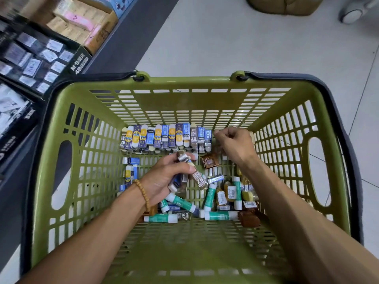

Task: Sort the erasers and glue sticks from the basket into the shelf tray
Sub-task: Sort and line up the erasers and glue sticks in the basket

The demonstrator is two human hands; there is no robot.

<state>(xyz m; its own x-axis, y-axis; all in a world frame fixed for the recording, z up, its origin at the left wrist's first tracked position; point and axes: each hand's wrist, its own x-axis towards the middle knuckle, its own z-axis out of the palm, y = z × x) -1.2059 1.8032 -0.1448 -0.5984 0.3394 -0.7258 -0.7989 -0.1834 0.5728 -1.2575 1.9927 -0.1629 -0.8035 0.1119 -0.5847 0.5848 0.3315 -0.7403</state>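
Note:
Both my hands are inside a green plastic basket (98, 111). My left hand (164, 179), with a bead bracelet at the wrist, grips a bunch of erasers (198, 178), one sleeve marked 2B. My right hand (233, 143) is curled at the right end of a tidy row of erasers (168, 137) along the far wall; whether it holds anything is hidden. Green-and-white glue sticks (181, 201) lie loose on the near floor of the basket, mixed with brown and yellow erasers (229, 193).
Shelf trays on the left hold black 4B eraser boxes (37, 62) and tan and pink boxes (80, 21). Grey tiled floor (266, 48) lies beyond the basket. A wheel (352, 16) and a tan object (285, 5) stand at the top right.

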